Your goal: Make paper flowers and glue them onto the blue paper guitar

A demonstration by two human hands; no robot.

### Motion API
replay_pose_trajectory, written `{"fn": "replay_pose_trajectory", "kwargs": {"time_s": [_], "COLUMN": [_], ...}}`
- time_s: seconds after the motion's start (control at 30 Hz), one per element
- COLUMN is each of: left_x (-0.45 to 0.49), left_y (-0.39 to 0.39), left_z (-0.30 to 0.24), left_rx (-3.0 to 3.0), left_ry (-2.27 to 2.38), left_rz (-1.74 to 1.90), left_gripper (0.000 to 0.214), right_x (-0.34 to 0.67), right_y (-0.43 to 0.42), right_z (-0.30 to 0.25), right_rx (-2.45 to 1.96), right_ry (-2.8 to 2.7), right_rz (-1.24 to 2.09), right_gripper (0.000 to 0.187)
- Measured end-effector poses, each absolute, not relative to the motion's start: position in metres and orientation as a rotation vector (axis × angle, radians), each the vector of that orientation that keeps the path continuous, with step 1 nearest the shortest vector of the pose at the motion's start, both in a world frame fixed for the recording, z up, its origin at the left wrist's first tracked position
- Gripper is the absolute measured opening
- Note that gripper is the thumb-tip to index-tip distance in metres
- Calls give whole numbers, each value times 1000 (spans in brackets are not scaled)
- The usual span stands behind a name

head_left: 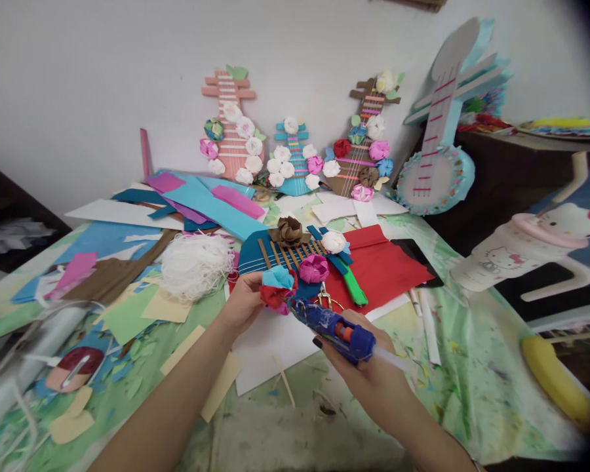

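A small bunch of paper flowers [277,288] in light blue, red and pink is pinched in the fingers of my left hand [246,301]. My right hand [368,357] grips a blue hot glue gun [334,328], its nozzle at the bunch and a clear glue stick poking out of the back. Whether the nozzle touches the paper I cannot tell. Just beyond both hands lies a dark blue paper lute [253,252] with gold strips, white strings and a brown paper flower [290,232]. White and pink paper flowers sit along its near side. A metal clasp [327,298] shows beside the glue gun.
A tangle of white string [196,265] lies left, among paper scraps [132,311]. Right of the lute are a green cutter [354,283] and red paper [388,262]. Several decorated lutes [233,131] lean on the wall. A tumbler [516,252] stands at right.
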State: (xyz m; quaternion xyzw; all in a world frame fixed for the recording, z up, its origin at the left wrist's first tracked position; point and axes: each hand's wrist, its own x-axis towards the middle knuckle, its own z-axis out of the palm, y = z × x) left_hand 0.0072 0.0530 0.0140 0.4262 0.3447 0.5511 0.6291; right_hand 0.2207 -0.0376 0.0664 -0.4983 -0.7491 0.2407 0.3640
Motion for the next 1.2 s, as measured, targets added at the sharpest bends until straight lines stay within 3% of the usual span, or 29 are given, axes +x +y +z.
{"fn": "replay_pose_trajectory", "kwargs": {"time_s": [1.2], "left_x": [9], "left_y": [53], "left_z": [15], "left_rx": [914], "left_ry": [809], "left_rz": [1310], "left_gripper": [21], "right_x": [224], "right_y": [-38], "right_z": [49], "right_rx": [-1288], "right_ry": [-1838], "right_rz": [656], "right_gripper": [7]}}
